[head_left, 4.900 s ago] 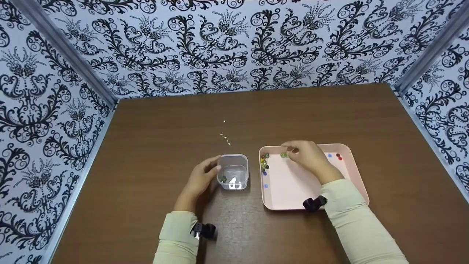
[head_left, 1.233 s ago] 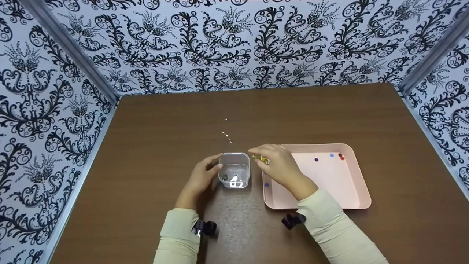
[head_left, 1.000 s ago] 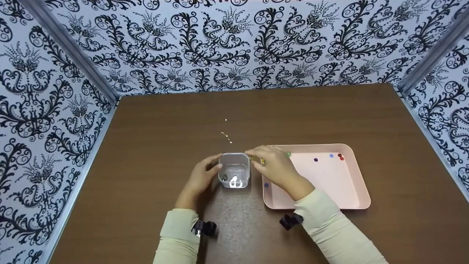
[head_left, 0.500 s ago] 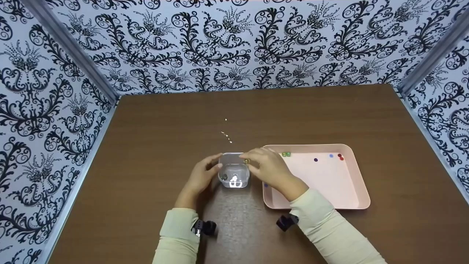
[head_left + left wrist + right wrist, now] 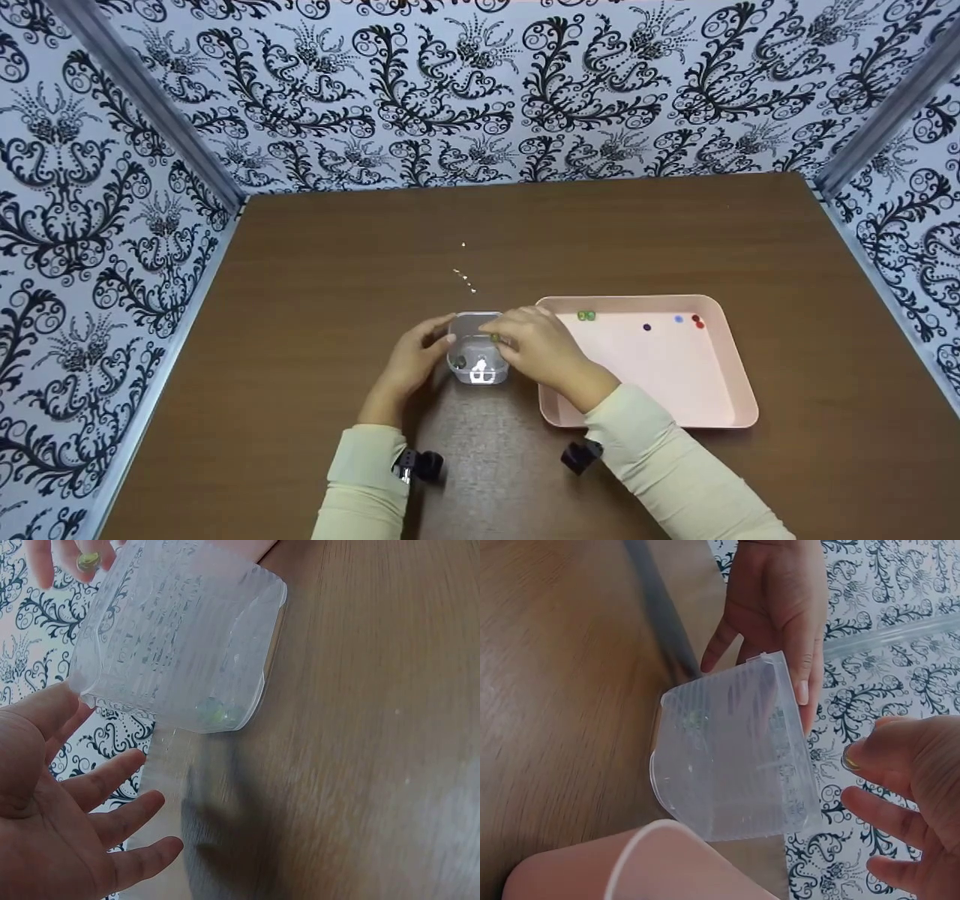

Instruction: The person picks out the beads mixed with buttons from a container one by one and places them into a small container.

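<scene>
A clear plastic container (image 5: 480, 373) stands on the table, with a greenish glass marble (image 5: 459, 362) in its near left corner. My left hand (image 5: 411, 364) holds its left rim with thumb and forefinger; the other fingers spread free in the left wrist view. Over the container's right side, my right hand (image 5: 536, 345) pinches a yellow-green marble (image 5: 851, 757) between thumb and forefinger. Right of the container is a pink tray (image 5: 675, 375), holding two green marbles (image 5: 586, 316), a dark one (image 5: 647, 327), a blue one (image 5: 679, 319) and two red ones (image 5: 698, 321). My right hand and forearm cover the tray's left side.
The brown wooden table (image 5: 360, 255) reaches back to patterned walls (image 5: 480, 97) on three sides. Small bright spots (image 5: 465, 279) show on the table behind the container. The tray's raised wall (image 5: 577, 870) stands close to the container.
My right hand has moved left from the tray to over the container, carrying the yellow-green marble. Two green marbles in the tray have come into sight. The left hand stays at the container.
</scene>
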The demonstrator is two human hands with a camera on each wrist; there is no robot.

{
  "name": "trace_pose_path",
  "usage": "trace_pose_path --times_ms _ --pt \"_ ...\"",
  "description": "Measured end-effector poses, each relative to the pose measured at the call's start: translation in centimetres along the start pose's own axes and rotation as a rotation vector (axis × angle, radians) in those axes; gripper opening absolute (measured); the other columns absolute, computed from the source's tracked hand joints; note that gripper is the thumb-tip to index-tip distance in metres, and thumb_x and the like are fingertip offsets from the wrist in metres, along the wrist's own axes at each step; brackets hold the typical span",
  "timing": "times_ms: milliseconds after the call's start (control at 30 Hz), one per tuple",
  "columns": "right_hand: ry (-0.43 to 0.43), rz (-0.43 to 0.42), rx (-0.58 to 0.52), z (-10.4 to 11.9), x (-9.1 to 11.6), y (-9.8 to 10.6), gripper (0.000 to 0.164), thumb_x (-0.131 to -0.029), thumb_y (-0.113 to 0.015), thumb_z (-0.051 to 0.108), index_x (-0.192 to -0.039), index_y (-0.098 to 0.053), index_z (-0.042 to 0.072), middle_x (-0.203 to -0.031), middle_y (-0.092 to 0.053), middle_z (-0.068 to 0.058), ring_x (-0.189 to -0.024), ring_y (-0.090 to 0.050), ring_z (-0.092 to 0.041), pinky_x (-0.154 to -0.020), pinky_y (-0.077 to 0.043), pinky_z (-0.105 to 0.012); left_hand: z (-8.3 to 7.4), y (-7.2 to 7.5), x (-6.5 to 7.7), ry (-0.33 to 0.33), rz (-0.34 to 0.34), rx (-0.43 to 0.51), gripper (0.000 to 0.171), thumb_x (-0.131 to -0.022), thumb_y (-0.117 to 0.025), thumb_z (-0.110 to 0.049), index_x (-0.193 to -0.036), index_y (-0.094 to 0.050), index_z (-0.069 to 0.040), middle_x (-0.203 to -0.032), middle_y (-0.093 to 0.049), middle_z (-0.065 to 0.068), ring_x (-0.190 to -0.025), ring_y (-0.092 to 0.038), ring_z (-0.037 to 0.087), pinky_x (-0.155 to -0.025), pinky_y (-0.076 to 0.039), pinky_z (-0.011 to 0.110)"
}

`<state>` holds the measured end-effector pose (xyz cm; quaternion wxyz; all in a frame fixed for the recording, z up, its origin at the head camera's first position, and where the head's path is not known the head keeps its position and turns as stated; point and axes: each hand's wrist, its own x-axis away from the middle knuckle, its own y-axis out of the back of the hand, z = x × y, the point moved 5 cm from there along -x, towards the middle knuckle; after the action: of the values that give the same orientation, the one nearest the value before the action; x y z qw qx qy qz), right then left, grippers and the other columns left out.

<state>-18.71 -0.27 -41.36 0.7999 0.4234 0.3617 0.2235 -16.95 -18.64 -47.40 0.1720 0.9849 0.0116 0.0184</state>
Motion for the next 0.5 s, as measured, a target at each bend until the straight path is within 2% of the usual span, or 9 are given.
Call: trace_pose_path --times_ms 500 --pt "0.035 0.036 0.002 0.2 -0.37 -0.92 0.021 -0.086 -0.068 0.009 -0.106 -0.073 0.015 -0.105 -0.072 0.003 -0.102 -0.064 -0.021 -0.097 -0.045 -0.043 0.06 0.01 -0.02 -0.026 -0.01 0.01 0.037 -0.092 -0.061 -0.007 -0.128 -0.058 0.004 -0.122 -0.063 0.024 -0.117 -0.056 0.036 -0.104 -0.04 0.049"
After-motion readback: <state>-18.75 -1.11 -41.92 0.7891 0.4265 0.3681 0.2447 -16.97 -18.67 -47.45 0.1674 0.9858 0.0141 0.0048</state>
